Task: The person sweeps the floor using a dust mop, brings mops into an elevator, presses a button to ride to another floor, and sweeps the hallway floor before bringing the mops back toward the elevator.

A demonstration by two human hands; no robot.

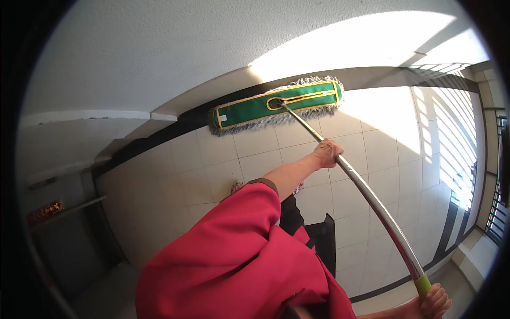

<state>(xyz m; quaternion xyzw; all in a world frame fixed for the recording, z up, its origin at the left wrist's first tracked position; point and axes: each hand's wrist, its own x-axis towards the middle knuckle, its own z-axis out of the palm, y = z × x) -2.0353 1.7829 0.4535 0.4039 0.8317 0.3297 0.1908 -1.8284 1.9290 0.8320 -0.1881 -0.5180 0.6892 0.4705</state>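
A flat dust mop head (247,114), green with yellow trim and a grey fringe, lies on the tiled floor along the foot of the wall. Its long metal pole (372,199) runs down to the lower right. My left hand (328,153) is wrapped round the pole's upper-middle part, nearer the mop head. At the bottom right, my right hand (435,302) grips the pole's end by the yellow-green handle sleeve (423,286); part of that hand is cut off by the frame.
A white wall (159,64) with a dark skirting strip borders the pale tiled floor (265,154). Bright sunlight and barred shadows fall at the right, near a window grille (498,196). My feet show below the mop. A doorway with a dark panel (74,239) stands at the left.
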